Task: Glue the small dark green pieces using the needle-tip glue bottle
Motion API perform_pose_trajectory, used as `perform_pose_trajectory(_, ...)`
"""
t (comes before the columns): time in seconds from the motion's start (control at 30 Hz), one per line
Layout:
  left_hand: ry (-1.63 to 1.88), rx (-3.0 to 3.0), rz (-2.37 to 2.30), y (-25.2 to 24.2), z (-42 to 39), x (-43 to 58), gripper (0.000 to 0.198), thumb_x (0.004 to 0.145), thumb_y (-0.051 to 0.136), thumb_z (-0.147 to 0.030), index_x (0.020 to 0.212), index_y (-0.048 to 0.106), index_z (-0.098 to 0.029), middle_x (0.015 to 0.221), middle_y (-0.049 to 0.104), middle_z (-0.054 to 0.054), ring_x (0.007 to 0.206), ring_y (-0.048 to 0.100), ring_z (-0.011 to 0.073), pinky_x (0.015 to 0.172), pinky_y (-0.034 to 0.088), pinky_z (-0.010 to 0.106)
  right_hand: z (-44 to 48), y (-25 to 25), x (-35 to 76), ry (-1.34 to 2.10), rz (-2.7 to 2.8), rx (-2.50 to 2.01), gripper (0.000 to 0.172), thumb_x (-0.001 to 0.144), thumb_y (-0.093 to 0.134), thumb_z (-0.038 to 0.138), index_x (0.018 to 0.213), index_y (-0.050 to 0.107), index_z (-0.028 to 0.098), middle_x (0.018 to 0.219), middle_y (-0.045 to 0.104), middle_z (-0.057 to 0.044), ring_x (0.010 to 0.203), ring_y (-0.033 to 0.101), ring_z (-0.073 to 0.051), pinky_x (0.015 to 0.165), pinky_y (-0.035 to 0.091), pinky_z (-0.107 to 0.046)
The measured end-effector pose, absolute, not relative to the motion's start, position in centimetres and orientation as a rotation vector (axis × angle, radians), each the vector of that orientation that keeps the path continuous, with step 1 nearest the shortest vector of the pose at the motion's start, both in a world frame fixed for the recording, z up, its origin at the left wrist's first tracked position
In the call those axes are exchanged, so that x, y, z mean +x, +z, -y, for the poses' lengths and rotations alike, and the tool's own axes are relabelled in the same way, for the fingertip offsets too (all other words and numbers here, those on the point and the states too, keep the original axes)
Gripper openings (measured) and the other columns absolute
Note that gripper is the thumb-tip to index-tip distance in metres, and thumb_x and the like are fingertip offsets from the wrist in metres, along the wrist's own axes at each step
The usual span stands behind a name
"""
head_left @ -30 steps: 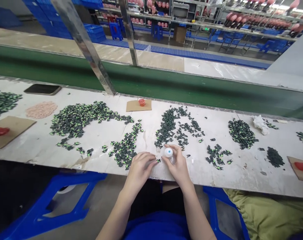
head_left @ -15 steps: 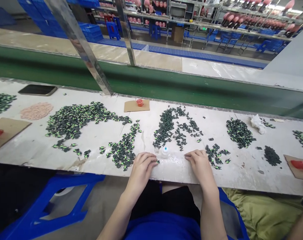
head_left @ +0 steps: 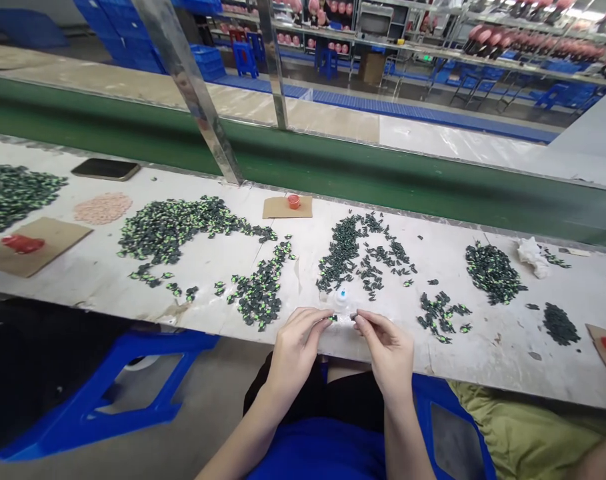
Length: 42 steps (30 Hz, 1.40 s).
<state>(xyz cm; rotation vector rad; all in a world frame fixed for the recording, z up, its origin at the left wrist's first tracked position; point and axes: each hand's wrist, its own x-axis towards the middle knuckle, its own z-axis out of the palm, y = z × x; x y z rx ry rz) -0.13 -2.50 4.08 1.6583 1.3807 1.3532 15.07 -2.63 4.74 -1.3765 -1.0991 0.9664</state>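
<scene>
Between thumb and fingers, my left hand [head_left: 299,343] pinches a small black and green piece [head_left: 333,318]. My right hand [head_left: 387,347] pinches a small dark piece [head_left: 353,317], held a short way to the right of the other. Just beyond both fingertips stands a small white bottle [head_left: 341,299] with a blue tip. A pile of dark green pieces [head_left: 343,248] lies past the bottle. Left of my left hand is a heap of black and green pieces [head_left: 259,293]. A smaller scatter of black and green pieces [head_left: 440,315] lies right of my right hand.
A red cup [head_left: 293,201] sits on cardboard [head_left: 273,207] at the back. Farther left are a phone [head_left: 105,169], pinkish pieces [head_left: 103,209] and a large black-green heap [head_left: 173,230]. A crumpled tissue [head_left: 533,257] is at right. Metal posts [head_left: 187,87] rise behind the table.
My hands have come closer together in front of the bottle. The right hand has left the tabletop and now pinches a dark piece. The view has shifted slightly left.
</scene>
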Motion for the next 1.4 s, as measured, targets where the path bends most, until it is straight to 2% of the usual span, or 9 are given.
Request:
perform_pose_trajectory(0.23, 1.443, 1.718, -1.383, 4.5, 2.8, 0.1, 0.016, 0.088, 0.056, -0.014, 0.092, 0.071, -0.019, 0.085, 0.073, 0.006, 0.081, 0.068, 0.0184, 0.073, 0.056, 0.029, 3.2, 5.3, 13.5, 0.983, 1.197, -1.332, 0.013, 0.077, 0.069, 0.03, 0.081, 0.078, 0.021, 0.083, 0.076, -0.006, 0.078, 0.071, -0.021, 0.07, 0.06, -0.032)
perform_pose_trajectory(0.43, 1.447, 1.814, -1.329, 4.7, 2.8, -0.1, 0.017, 0.088, 0.055, -0.011, 0.09, 0.07, -0.019, 0.082, 0.072, 0.005, 0.078, 0.066, 0.0173, 0.07, 0.055, 0.028, 3.0, 5.2, 13.6, 1.002, 1.214, -1.326, 0.012, 0.075, 0.07, 0.029, 0.079, 0.077, 0.02, 0.082, 0.076, -0.006, 0.074, 0.071, -0.02, 0.066, 0.06, -0.03)
perform_pose_trajectory(0.57, 1.417, 1.847, -1.283, 4.7, 2.7, -0.5, 0.017, 0.089, 0.054, -0.011, 0.091, 0.07, -0.018, 0.081, 0.072, 0.006, 0.078, 0.066, 0.0172, 0.068, 0.055, 0.027, 2.8, 5.0, 13.7, 1.043, 1.244, -1.274, 0.008, 0.075, 0.07, 0.026, 0.077, 0.076, 0.021, 0.084, 0.076, -0.006, 0.079, 0.072, -0.021, 0.071, 0.06, -0.031)
perform_pose_trajectory(0.73, 1.435, 1.864, -1.189, 4.9, 2.5, -0.6, 0.019, 0.088, 0.056, -0.009, 0.093, 0.071, -0.019, 0.081, 0.073, 0.006, 0.077, 0.066, 0.0169, 0.068, 0.055, 0.027, 2.6, 5.1, 14.0, 0.975, 1.346, -1.167, 0.006, 0.077, 0.069, 0.022, 0.075, 0.075, 0.021, 0.074, 0.073, -0.004, 0.07, 0.069, -0.018, 0.064, 0.058, -0.029)
perform_pose_trajectory(0.87, 1.404, 1.812, -1.195, 5.3, 2.7, -0.4, 0.017, 0.086, 0.059, -0.01, 0.093, 0.072, -0.019, 0.084, 0.073, 0.006, 0.08, 0.067, 0.0175, 0.071, 0.056, 0.028, 2.5, 4.5, 14.0, 0.828, 1.413, -1.138, 0.01, 0.076, 0.067, 0.017, 0.084, 0.071, 0.02, 0.069, 0.069, -0.002, 0.06, 0.062, -0.014, 0.056, 0.054, -0.026)
perform_pose_trajectory(1.07, 1.319, 1.678, -1.239, 5.7, 3.2, -0.3, 0.017, 0.083, 0.059, -0.012, 0.091, 0.073, -0.018, 0.085, 0.074, 0.007, 0.082, 0.068, 0.0191, 0.073, 0.057, 0.03, 2.5, 3.3, 14.4, 0.82, 1.433, -1.133, 0.026, 0.074, 0.067, 0.014, 0.098, 0.061, 0.022, 0.07, 0.069, 0.0, 0.058, 0.062, -0.011, 0.058, 0.054, -0.023)
perform_pose_trajectory(1.33, 1.181, 1.621, -1.215, 5.3, 3.2, -0.3, 0.013, 0.082, 0.06, -0.015, 0.087, 0.071, -0.017, 0.087, 0.073, 0.007, 0.086, 0.068, 0.0185, 0.078, 0.055, 0.028, 2.4, 3.4, 15.2, 0.837, 1.592, -1.113, 0.025, 0.076, 0.064, 0.015, 0.101, 0.06, 0.021, 0.07, 0.068, -0.001, 0.058, 0.061, -0.012, 0.057, 0.054, -0.024)
perform_pose_trajectory(1.4, 1.091, 1.652, -1.17, 5.2, 3.1, -0.4, 0.018, 0.085, 0.058, -0.017, 0.099, 0.069, -0.018, 0.094, 0.073, 0.007, 0.091, 0.067, 0.0187, 0.083, 0.054, 0.03, 2.4, 3.8, 16.1, 0.804, 1.639, -1.133, 0.019, 0.078, 0.063, 0.017, 0.097, 0.063, 0.02, 0.07, 0.067, -0.001, 0.059, 0.061, -0.013, 0.057, 0.053, -0.025)
